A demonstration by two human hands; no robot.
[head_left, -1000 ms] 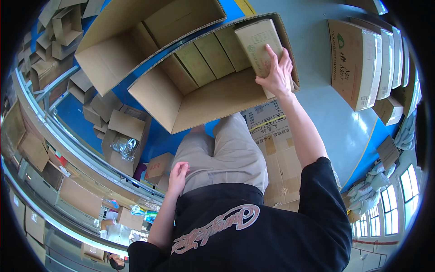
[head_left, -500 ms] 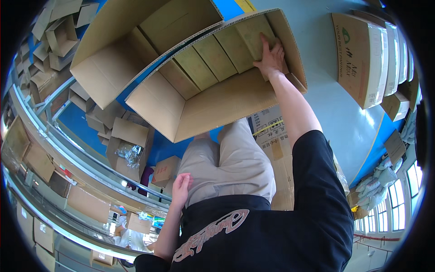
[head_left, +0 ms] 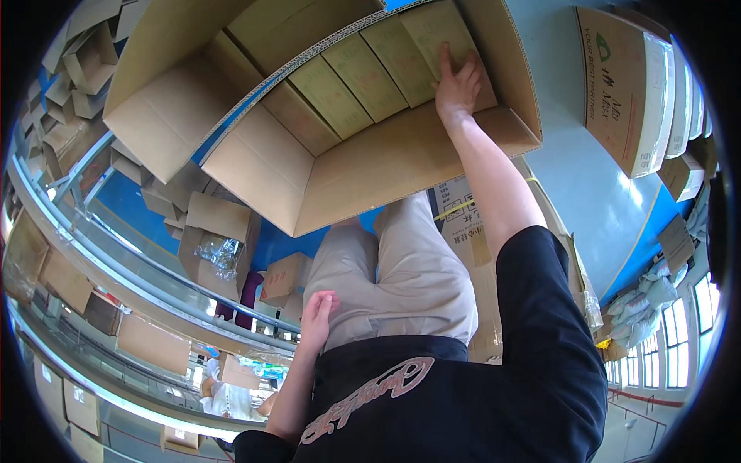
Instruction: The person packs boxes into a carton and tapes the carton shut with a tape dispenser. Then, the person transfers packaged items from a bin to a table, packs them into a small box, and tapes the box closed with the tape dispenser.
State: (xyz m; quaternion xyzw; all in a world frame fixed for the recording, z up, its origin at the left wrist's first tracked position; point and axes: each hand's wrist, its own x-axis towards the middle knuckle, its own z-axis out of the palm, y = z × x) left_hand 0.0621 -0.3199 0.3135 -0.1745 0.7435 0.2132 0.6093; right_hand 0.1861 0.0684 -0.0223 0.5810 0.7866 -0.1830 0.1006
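A large open carton (head_left: 370, 181) stands in front of me, with a row of smaller cardboard boxes (head_left: 378, 73) packed along its far side. My right hand (head_left: 458, 86) reaches over the near wall and lies on the rightmost small box (head_left: 436, 38). Its fingers are spread flat against that box and wrap round nothing. At my waist, beside my thigh, hangs my left hand (head_left: 318, 315) with its fingers curled in and nothing visible in them. A second open carton (head_left: 174, 100) sits against the far left of the first, and part of its inside shows.
Taped flat cardboard (head_left: 482, 270) lies by my right leg. Further right stand printed cartons (head_left: 617, 92) on the grey floor. To my left runs a metal-railed conveyor (head_left: 154, 266); past it lie several empty boxes (head_left: 89, 62). An open box with clear plastic (head_left: 216, 255) is nearer.
My right hand has slid left across the rightmost box, away from the carton's right wall. The carton sits slightly higher in view. My left hand stays curled at my waist.
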